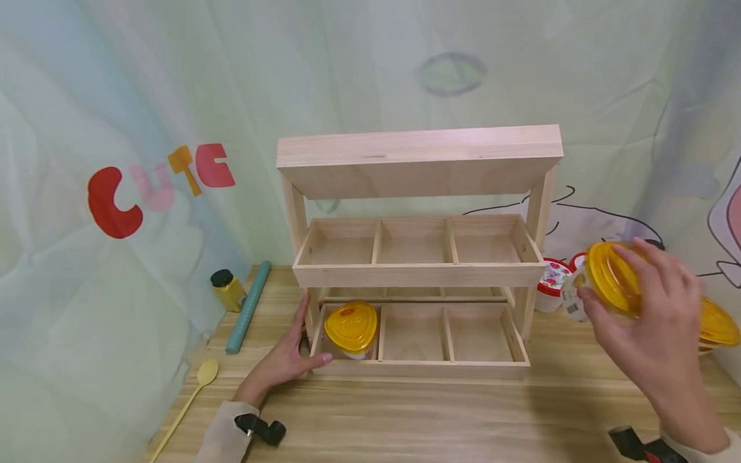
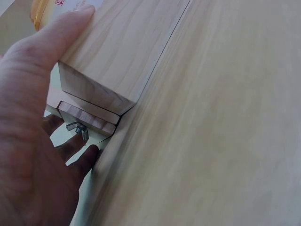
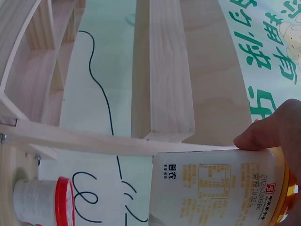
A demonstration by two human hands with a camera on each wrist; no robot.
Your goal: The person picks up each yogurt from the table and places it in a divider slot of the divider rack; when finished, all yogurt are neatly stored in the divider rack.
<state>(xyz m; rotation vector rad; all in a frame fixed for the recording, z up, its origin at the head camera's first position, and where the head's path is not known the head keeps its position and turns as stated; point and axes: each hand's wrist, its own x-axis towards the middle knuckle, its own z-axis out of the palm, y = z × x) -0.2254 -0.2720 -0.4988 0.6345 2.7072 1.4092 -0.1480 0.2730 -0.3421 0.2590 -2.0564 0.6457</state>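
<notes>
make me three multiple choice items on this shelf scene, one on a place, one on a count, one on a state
1. Where does the yellow-lidded jar in the wooden rack sit?
A. bottom tier, left compartment
B. middle tier, centre compartment
C. on the top board

2. How many compartments does the bottom tier have?
A. two
B. three
C. five

3. What is the right hand doing?
A. resting flat on the table
B. holding a yellow-lidded jar in the air
C. gripping the wooden spoon

Answers:
1 A: the jar stands in the leftmost bottom compartment, next to the left hand, which rests against the rack's lower left corner.
2 B: two dividers split the bottom tier into three.
3 B: the fingers curl round the held jar to the right of the rack, above the table, while the wooden spoon lies untouched at far left.
</notes>
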